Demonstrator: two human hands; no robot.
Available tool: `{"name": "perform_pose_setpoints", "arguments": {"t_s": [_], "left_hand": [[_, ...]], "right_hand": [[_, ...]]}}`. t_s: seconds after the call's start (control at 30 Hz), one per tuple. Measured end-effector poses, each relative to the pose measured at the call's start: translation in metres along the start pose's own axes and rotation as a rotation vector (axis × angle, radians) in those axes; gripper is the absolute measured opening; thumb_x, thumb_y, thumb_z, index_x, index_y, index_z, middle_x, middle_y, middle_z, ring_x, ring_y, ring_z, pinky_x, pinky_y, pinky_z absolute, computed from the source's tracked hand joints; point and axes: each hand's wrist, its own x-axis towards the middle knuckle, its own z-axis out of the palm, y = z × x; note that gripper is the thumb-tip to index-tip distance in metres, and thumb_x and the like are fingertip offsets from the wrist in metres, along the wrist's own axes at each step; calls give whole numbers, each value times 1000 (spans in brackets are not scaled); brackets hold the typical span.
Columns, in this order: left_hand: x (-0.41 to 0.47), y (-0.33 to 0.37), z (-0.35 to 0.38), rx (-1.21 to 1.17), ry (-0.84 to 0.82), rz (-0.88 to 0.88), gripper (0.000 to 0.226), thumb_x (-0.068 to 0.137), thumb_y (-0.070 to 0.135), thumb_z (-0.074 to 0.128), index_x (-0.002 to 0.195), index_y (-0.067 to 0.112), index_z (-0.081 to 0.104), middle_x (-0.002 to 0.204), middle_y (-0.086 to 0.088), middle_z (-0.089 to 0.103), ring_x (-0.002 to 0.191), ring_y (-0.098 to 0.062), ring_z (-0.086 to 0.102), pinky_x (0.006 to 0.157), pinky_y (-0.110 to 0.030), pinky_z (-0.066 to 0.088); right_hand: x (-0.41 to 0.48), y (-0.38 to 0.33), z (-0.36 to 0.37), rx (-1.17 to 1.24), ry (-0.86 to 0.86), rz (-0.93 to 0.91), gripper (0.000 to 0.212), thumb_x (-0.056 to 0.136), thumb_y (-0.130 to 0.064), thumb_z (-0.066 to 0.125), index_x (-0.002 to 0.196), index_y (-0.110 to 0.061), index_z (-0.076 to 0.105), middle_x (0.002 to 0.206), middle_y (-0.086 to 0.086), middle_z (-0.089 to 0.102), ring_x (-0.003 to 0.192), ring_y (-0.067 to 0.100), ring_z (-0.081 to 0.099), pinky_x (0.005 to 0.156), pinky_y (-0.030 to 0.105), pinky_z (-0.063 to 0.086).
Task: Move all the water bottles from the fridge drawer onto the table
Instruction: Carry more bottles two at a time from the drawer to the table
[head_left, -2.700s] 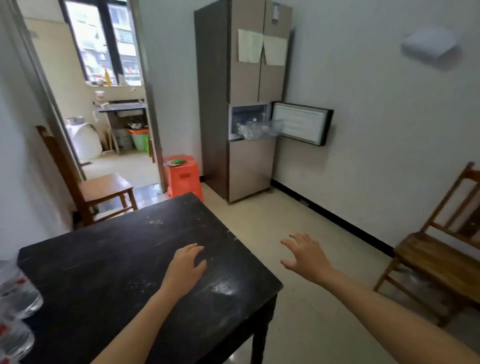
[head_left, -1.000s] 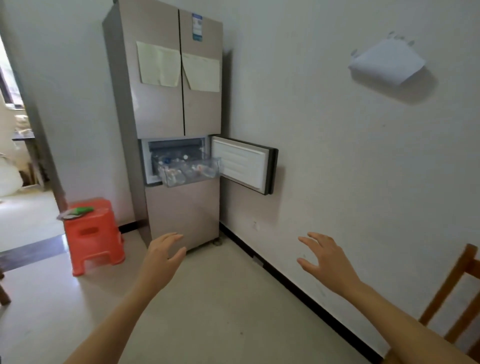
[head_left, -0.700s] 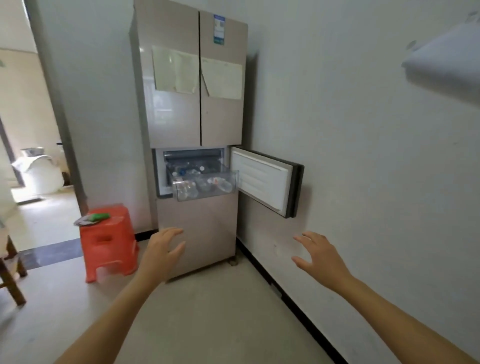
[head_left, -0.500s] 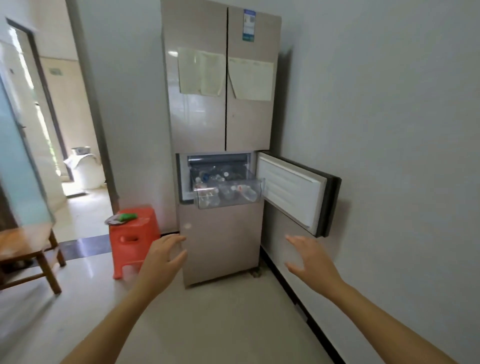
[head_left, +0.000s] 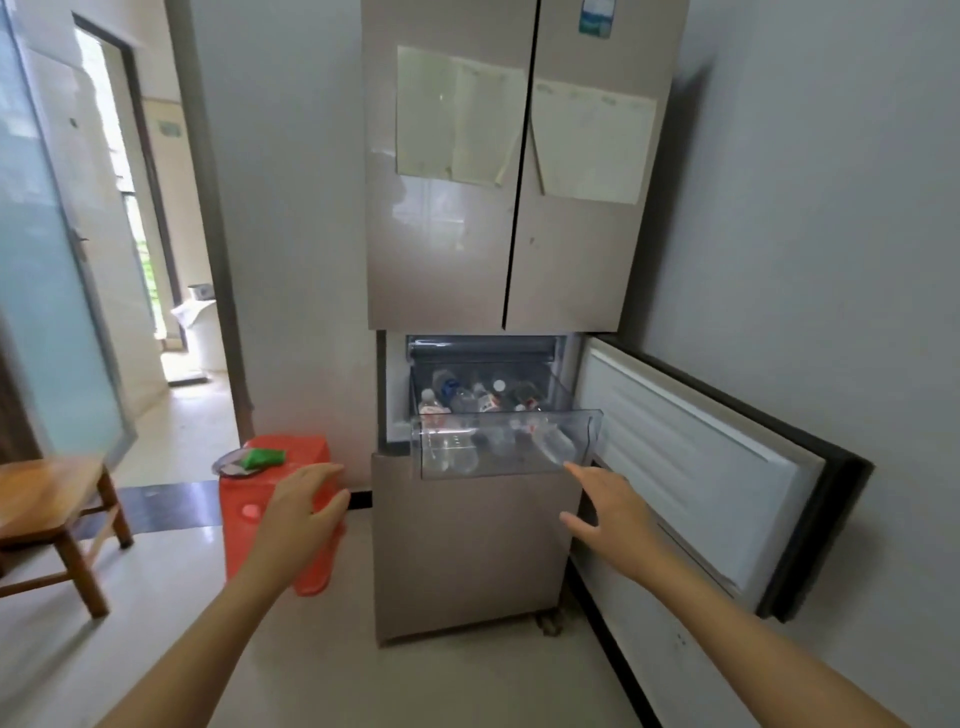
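The water bottles (head_left: 483, 415) lie heaped on their sides in the clear fridge drawer (head_left: 506, 457), which stands pulled out of the open compartment. There are several, too tangled to count, with white caps, one blue cap and red-and-white labels. By my judgement the job is far from finished: every one of these has yet to be carried over. The surface is out of view, so you cannot tell what already stands there.

Your right hand (head_left: 605, 512) reaches just below the drawer's right front corner, fingers straight and empty; whether a fingertip touches the drawer is unclear. Your left hand (head_left: 304, 512), also spread and empty, hangs below and left of the drawer.

Right of the drawer the compartment door (head_left: 696, 467) stands wide open. Left of the drawer and lower is a red stool (head_left: 306, 449).
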Motion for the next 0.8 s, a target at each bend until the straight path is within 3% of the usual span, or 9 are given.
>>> {"name": "perform_pose_setpoints", "arguments": {"t_s": [0.07,0.27,0.47,0.63,0.8], "left_hand": [[35,6,18,2,-32,-6,34,90,12,55,124,8,54,132,-13,50,125,-30,44,103,-35,34],[112,-8,86,73,-87,36,32,89,11,55,121,8,56,125,-10,56,118,-27,48,100,-37,36],[192,15,154,139,-101,110,34,89,13,56,122,8,55,124,-10,56,116,-22,48,91,-24,31],[263,31,209,160,-124,120,35,90,21,55,124,13,53,129,-6,53,122,-21,46,102,-34,36],[300,24,259,201,-180,65,35,88,18,56,123,12,55,128,-6,54,119,-20,47,100,-35,39]], "right_hand": [[31,14,-2,-1,1,33,62,90,-38,53,144,-22,26,143,-1,38,133,17,32,109,34,31],[103,74,18,-2,-64,81,61,90,-37,54,143,-22,28,144,0,38,133,18,32,109,31,30],[194,134,22,40,15,82,61,88,-32,58,141,-19,33,143,4,42,131,22,36,108,35,31],[277,171,25,85,-12,61,61,89,-33,57,142,-21,31,143,3,41,132,20,35,108,33,32],[327,195,52,172,-74,82,59,89,-31,56,142,-20,32,142,4,40,131,21,36,107,33,33]]}}
